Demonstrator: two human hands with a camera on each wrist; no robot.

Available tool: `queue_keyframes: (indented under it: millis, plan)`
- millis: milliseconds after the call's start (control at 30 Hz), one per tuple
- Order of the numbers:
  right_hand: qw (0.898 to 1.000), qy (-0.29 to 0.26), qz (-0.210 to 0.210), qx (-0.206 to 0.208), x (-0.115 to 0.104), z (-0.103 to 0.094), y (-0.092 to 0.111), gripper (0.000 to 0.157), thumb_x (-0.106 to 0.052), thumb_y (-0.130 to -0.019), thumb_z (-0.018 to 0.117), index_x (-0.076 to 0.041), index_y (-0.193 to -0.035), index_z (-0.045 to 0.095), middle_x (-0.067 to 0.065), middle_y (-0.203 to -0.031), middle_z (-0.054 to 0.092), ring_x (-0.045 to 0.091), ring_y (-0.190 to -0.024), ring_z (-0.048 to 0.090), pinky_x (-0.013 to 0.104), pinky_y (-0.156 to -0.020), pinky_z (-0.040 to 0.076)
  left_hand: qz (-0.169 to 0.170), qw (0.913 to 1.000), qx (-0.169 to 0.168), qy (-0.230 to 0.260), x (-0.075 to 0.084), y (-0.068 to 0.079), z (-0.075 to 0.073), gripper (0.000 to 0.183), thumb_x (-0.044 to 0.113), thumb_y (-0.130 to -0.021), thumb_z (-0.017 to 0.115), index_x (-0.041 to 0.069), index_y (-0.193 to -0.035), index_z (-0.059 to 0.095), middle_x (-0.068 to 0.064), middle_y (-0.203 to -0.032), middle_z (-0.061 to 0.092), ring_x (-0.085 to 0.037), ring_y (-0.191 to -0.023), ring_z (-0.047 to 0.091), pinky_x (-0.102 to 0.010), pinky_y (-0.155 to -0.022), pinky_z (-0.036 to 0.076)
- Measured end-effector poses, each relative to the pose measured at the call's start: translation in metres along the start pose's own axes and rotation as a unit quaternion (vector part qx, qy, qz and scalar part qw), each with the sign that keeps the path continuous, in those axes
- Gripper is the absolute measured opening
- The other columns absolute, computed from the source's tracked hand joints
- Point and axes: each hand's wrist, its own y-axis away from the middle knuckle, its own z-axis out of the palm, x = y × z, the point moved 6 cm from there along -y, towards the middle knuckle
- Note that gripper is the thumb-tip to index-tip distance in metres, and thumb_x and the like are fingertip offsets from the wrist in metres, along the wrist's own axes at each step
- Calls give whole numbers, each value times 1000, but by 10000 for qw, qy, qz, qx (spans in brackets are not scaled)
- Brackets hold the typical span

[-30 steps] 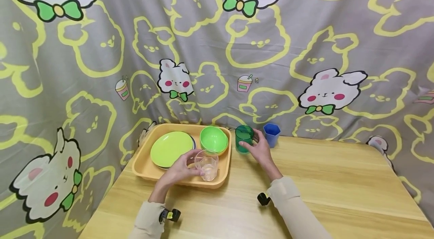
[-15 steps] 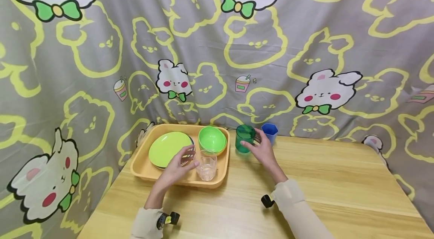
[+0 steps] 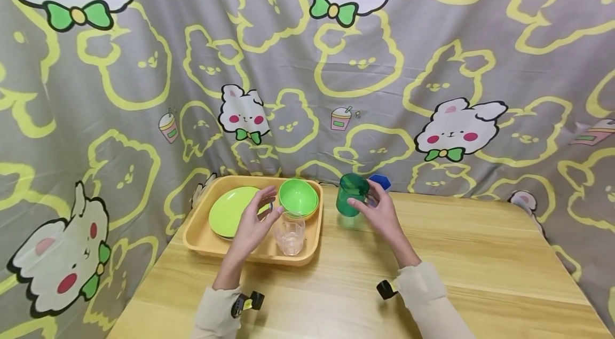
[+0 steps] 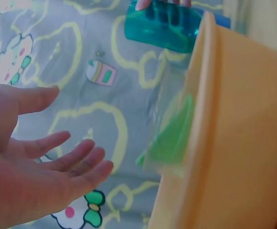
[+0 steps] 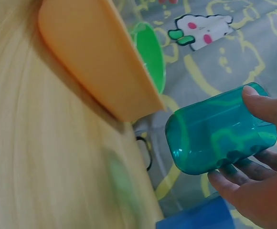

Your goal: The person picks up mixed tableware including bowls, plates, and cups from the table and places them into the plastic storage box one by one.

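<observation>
My right hand (image 3: pixel 381 213) grips a see-through green cup (image 5: pixel 215 131), thumb on one side and fingers on the other; the cup is off the table beside the tray. Over the orange tray (image 3: pixel 199 247) my left hand (image 3: pixel 254 221) is held with its fingers apart and nothing in them. A clear cup (image 3: pixel 290 237) stands in the tray's front right corner, just right of the left hand. Behind it is a green bowl (image 3: pixel 297 197) on top of other bowls. Yellow-green plate (image 3: pixel 228 211) lies at the tray's left, partly behind the left hand.
A blue hexagonal cup (image 3: pixel 381 181) stands behind the right hand, mostly hidden in the head view. The wooden table (image 3: pixel 461 253) extends right of the tray. A patterned curtain (image 3: pixel 288 61) hangs close behind the table.
My left hand has let go of the clear cup, which stays in the tray, and has risen slightly. My right hand has lifted the green cup off the table.
</observation>
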Motion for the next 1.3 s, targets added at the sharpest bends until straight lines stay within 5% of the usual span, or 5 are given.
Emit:
queue_keyframes:
  millis: [700, 1067, 1300]
  plan:
    - [9967, -454, -620, 244, -34, 0, 18, 73, -18, -88, 84, -6, -149, 48, 19, -143, 56, 35, -134, 54, 49, -109, 46, 694, 9956, -304, 544, 27, -23, 54, 60, 8, -94, 75, 8, -149, 51, -13, -149, 53, -34, -136, 51, -55, -113, 41]
    - [9951, -744, -598, 246, -33, -1, 28, 71, -13, -87, 84, -9, -149, 51, 16, -143, 57, 32, -133, 54, 38, -105, 49, 664, 9897, -837, 952, 35, -25, 86, 61, 7, -95, 74, 10, -151, 50, -10, -151, 50, -32, -138, 48, -48, -115, 41]
    - [9936, -888, -692, 64, -37, 3, 29, 71, -7, -85, 84, -9, -149, 52, 18, -142, 57, 34, -132, 55, 35, -102, 52, 642, 9872, -787, 1230, 31, -22, 89, 56, 2, -95, 72, 7, -148, 52, -12, -148, 53, -32, -136, 51, -54, -114, 40]
